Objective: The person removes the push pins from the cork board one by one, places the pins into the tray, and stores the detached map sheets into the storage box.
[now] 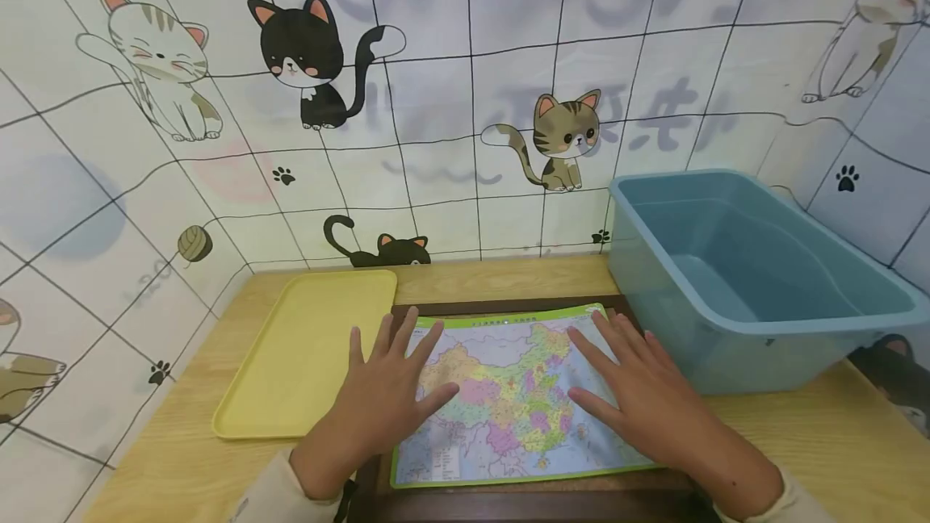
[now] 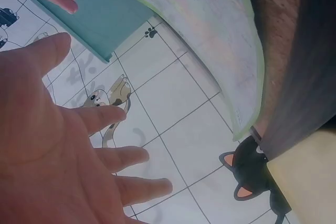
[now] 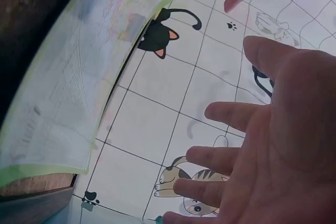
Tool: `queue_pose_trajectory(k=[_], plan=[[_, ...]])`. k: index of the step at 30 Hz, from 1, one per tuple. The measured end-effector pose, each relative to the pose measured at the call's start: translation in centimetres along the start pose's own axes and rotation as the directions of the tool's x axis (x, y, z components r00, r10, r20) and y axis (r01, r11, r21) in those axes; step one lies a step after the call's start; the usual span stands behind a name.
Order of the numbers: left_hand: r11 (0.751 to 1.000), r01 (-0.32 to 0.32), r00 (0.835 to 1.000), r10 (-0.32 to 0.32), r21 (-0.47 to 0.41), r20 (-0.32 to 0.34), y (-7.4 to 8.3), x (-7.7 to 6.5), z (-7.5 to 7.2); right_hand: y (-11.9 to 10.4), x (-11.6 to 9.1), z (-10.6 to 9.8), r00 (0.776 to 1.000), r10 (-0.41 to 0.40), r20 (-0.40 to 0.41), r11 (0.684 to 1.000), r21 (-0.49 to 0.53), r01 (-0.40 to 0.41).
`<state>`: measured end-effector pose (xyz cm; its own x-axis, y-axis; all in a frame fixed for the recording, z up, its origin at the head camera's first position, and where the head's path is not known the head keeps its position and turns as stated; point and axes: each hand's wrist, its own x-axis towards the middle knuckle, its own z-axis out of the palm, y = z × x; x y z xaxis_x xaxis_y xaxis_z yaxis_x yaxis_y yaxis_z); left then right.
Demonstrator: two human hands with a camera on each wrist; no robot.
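A map sheet (image 1: 501, 394) with a green border and pastel-coloured regions lies over a dark-framed board (image 1: 523, 503). Above its left side my left hand (image 1: 385, 394) is held with fingers spread, holding nothing. My right hand (image 1: 639, 386) hovers over the sheet's right side, fingers likewise spread. Both wrist views show the palms bare, with the map (image 2: 210, 30) standing apart from the left fingers. In the right wrist view the map (image 3: 89, 77) bows slightly and its edge lifts from the board.
Left of the board lies a shallow yellow tray (image 1: 312, 353). A deep blue plastic tub (image 1: 726, 353) stands at the right, close to the board. Behind the wooden table (image 1: 501, 279) rises a white gridded backdrop (image 1: 436, 103) printed with cartoon cats.
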<state>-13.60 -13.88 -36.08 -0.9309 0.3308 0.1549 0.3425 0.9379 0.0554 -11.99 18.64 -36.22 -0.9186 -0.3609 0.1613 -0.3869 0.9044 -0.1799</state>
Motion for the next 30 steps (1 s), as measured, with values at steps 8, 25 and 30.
queue_pose_trajectory(k=[8,25,30], plan=[[0.998,-0.059,0.998,0.06,0.033,-0.022,0.7,1.1,-0.6,-0.9,-0.7,0.2,0.991,-0.11,0.082,0.993,0.06,0.105],[0.996,-0.084,0.987,0.087,-0.031,0.132,2.6,8.4,1.5,-2.2,-2.4,2.1,0.877,-0.319,0.359,0.936,0.263,0.232],[0.994,-0.063,0.984,0.077,-0.089,0.158,3.1,9.6,2.4,-2.0,-2.5,2.6,0.873,-0.352,0.337,0.928,0.249,0.278]])
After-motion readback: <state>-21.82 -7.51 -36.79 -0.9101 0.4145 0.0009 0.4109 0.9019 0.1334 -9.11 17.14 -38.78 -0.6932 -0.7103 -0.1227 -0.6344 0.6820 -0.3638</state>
